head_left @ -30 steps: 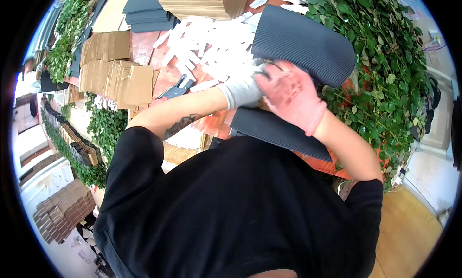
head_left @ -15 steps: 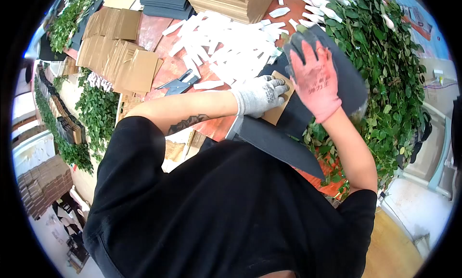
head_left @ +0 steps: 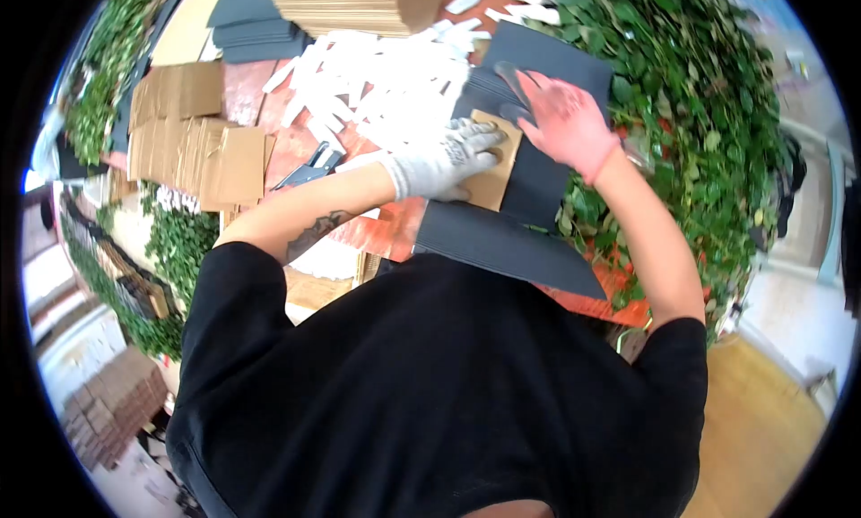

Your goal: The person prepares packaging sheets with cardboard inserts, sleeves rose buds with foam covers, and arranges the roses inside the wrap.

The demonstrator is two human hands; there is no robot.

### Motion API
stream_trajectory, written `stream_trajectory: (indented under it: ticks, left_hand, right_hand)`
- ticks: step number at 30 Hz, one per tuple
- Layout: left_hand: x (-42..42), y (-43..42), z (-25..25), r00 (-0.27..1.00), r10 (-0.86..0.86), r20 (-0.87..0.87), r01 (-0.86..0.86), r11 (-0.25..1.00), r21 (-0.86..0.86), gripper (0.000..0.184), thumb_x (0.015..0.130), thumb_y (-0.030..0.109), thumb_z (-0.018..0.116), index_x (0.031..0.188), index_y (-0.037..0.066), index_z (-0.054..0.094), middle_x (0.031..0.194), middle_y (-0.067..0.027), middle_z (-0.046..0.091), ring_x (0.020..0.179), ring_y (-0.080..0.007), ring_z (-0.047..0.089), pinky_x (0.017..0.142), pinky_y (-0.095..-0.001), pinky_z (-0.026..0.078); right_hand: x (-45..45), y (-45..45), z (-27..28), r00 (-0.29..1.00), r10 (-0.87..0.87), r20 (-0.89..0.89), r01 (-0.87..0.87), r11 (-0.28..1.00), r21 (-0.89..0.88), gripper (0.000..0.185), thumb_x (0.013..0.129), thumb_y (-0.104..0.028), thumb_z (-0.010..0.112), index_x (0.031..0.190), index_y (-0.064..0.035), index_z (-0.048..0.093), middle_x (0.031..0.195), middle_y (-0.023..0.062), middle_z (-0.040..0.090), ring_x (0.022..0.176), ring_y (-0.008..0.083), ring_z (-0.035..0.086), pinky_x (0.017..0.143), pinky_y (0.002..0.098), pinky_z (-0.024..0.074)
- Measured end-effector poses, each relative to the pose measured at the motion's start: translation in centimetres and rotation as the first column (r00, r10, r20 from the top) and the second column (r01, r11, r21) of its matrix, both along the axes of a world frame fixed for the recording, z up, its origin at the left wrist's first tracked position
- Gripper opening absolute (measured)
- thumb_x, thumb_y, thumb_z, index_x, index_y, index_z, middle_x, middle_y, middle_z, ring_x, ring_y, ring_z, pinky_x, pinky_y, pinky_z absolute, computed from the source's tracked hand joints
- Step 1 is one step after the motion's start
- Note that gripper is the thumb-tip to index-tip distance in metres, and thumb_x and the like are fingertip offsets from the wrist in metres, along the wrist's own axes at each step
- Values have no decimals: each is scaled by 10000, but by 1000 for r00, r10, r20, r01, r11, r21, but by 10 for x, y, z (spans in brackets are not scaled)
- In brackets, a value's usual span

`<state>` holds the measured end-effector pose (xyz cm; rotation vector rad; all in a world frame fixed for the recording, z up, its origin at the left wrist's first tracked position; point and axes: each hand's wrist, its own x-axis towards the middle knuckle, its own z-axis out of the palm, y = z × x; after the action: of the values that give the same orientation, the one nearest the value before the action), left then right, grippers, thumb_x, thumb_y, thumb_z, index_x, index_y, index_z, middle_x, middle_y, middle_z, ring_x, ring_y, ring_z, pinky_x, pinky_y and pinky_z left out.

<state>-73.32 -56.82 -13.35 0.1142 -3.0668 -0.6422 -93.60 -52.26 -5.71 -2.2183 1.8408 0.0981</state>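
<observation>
My left hand (head_left: 453, 157), in a grey-white glove, lies flat with spread fingers on a brown cardboard piece (head_left: 491, 184). The cardboard rests on dark corrugated sheet (head_left: 535, 191). At its upper right, my right hand (head_left: 556, 114), in a pink glove with dark fingertips, touches or hovers over the dark sheet, fingers apart and slightly blurred. Another dark corrugated sheet (head_left: 507, 249) lies nearest my body. A stapler-like tool (head_left: 311, 165) sits left of my left wrist. White slips (head_left: 377, 83) are heaped beyond my left hand.
Stacks of cardboard (head_left: 193, 150) stand at the left, a taller stack (head_left: 359, 5) and dark folded sheets (head_left: 256, 25) at the back. Leafy stems (head_left: 682, 150) cover the right side. White-wrapped buds (head_left: 534, 7) lie at the back.
The dark sheet, curled up a second ago, now lies flatter with the cardboard showing on it. My right hand has moved down and left over the sheet since half a second ago.
</observation>
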Motion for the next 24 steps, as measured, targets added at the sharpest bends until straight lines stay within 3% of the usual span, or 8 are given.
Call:
stream_trajectory:
  ticks: [2,4,10,14,16,18,20,24]
  left_hand:
    - [0,-2,-4,1000,-11,16,12,1000,-28,645,648,263,758,1223,93,521,1389,-174,375,1313,-342,328,1056,-444,292]
    - [3,-1,-9,999,-24,29,25,999,-33,614,675,278,734,1228,107,527,1386,-147,391,1312,-321,337,1065,-431,288]
    - [28,-19,-19,993,42,-113,-28,992,122,335,780,156,647,1106,81,621,1299,-111,498,1286,-302,377,1071,-418,298]
    - [37,-33,-17,952,160,-260,-79,952,295,209,815,102,587,1008,52,650,1140,-115,606,1127,-283,537,958,-372,426]
    - [39,-35,1,879,464,-112,-416,859,298,221,834,135,574,1024,51,649,1092,-123,625,1017,-288,594,873,-361,470]
    - [34,-31,9,827,554,-100,-512,814,275,271,856,220,580,1042,32,641,1017,-146,646,915,-280,630,814,-343,487]
    - [28,-23,20,672,606,425,-736,613,288,366,852,307,612,1076,18,623,927,-163,661,858,-266,648,773,-345,500]
    - [19,-6,-5,781,526,337,-624,658,421,524,777,408,689,1043,-36,602,841,-182,652,786,-266,645,710,-339,503]
  right_hand:
    - [-1,1,0,999,-46,19,43,992,117,563,832,-310,568,1295,-28,415,1275,158,471,1219,346,410,1050,424,308]
    - [-1,12,-10,948,71,-311,-213,866,-452,476,867,-358,516,1257,-90,469,1244,138,499,1201,331,432,1017,442,336]
    - [3,71,-39,949,314,-41,-316,941,-120,485,829,-439,520,1234,-173,519,1318,95,448,1238,279,390,1081,416,252]
    - [3,67,-65,929,369,-14,-367,927,75,466,783,-373,618,1201,-176,564,1326,102,446,1260,294,374,1082,414,263]
    - [3,70,-67,935,354,7,-353,931,92,468,779,-368,622,1201,-173,565,1330,106,442,1273,300,362,1087,411,260]
    - [0,71,-73,941,338,20,-338,935,105,471,776,-364,627,1200,-169,565,1334,110,438,1285,306,350,1091,409,257]
    - [0,74,-79,952,302,58,-305,950,69,466,770,-357,637,1188,-162,571,1351,111,429,1307,312,330,1097,410,253]
    - [1,70,-77,953,288,91,-299,941,160,472,780,-374,619,1197,-161,568,1367,113,418,1316,318,320,1103,407,245]
